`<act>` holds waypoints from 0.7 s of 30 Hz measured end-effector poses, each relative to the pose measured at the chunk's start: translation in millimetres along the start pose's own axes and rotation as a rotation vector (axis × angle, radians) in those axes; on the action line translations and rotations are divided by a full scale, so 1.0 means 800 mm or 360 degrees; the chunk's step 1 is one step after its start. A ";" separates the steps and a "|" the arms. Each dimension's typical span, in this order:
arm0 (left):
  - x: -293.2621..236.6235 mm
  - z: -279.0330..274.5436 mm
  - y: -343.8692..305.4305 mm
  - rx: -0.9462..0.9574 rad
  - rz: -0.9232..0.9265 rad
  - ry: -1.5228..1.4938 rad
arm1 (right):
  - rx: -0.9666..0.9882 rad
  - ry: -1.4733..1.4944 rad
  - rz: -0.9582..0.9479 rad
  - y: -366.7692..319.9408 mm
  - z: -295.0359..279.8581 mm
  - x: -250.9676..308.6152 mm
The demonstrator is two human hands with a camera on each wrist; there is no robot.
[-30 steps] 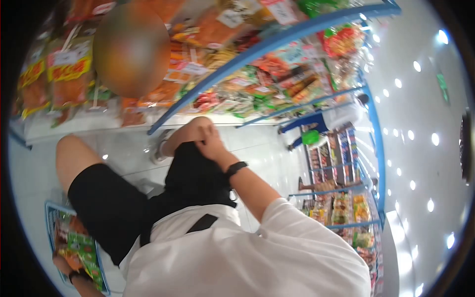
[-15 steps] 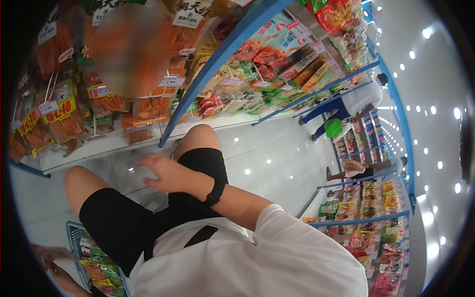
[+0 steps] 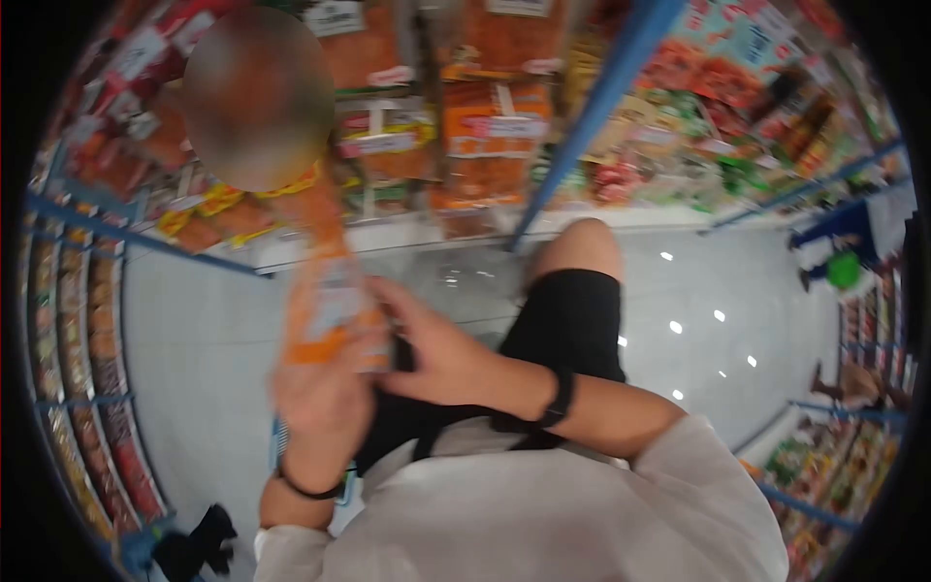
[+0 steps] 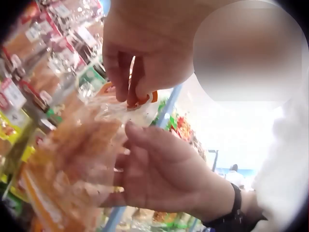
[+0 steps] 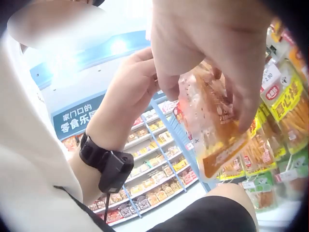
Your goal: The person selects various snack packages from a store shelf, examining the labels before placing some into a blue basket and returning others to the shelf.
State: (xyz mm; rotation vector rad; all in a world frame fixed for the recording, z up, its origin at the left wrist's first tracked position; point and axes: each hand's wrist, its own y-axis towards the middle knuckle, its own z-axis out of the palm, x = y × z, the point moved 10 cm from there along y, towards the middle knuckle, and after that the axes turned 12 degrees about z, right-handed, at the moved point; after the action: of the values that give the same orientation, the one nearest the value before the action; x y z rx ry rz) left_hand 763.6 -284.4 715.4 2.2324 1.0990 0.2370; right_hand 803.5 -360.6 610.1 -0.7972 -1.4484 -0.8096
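Note:
In front of the shelf, both hands are on a clear plastic bag of orange-brown snack strips (image 3: 328, 306) with an orange band. My left hand (image 3: 328, 396), blurred in the head view, pinches the bag's top edge between thumb and fingers, as the left wrist view shows. Lower down, my right hand (image 3: 441, 354) grips the bag's side, its thumb (image 4: 137, 135) near the top and the fingers spread along the pack (image 4: 82, 150). The right wrist view has the bag (image 5: 210, 130) hanging below the right hand (image 5: 217, 43), the left hand (image 5: 128, 82) behind.
A blue-framed shelf (image 3: 606, 112) of hanging snack packs stands ahead, above white floor tiles (image 3: 669, 281). More shelves (image 3: 87, 339) line the left. A basket's blue rim (image 3: 279, 446) shows beside the left forearm. Someone with a green bag (image 3: 844, 272) stands far right.
The left hand has come up from the basket at lower left with the bag. The right hand left the knee and now grips the bag too. The head view has turned left.

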 end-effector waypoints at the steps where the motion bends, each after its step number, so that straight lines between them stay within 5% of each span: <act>1: -0.013 0.015 0.014 -0.0018 0.0073 -0.0178 | 0.0003 0.0155 0.0128 -0.006 -0.007 -0.021; 3: -0.035 0.046 0.034 -0.0069 0.0259 -0.0351 | -0.0070 0.0056 0.0060 -0.015 -0.029 -0.013; 7: -0.060 0.093 0.056 0.0309 0.0171 -0.0507 | -0.0167 0.0291 0.0081 -0.030 -0.084 -0.019; 9: -0.058 0.093 0.066 0.0149 0.0111 -0.0864 | -0.0165 0.1041 0.0662 -0.043 -0.099 -0.081; 10: -0.056 0.094 0.065 0.0169 0.0113 -0.0874 | -0.0242 0.1090 0.0707 -0.047 -0.112 -0.097; 13: -0.011 0.078 0.046 -0.0038 -0.0151 -0.0441 | -0.0146 0.1435 0.0578 -0.052 -0.134 -0.088; 15: 0.045 0.124 -0.008 -0.0235 -0.0951 -0.1334 | -0.0109 0.1538 0.0643 -0.049 -0.138 -0.085; 16: 0.057 0.129 -0.023 -0.0231 -0.0967 -0.1330 | -0.0062 0.1625 0.0706 -0.050 -0.134 -0.087; 18: 0.037 0.203 -0.081 0.0255 -0.1679 -0.2573 | -0.0036 0.1588 0.0681 -0.047 -0.132 -0.096; 21: 0.023 0.205 -0.077 0.0279 -0.1621 -0.2495 | -0.0069 0.1454 0.0717 -0.045 -0.128 -0.108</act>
State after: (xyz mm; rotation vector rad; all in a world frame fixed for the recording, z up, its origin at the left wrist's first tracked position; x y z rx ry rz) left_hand 803.1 -317.7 547.2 0.9979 1.0206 -1.7048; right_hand 828.5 -467.5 525.4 -0.6176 -0.4184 -0.7081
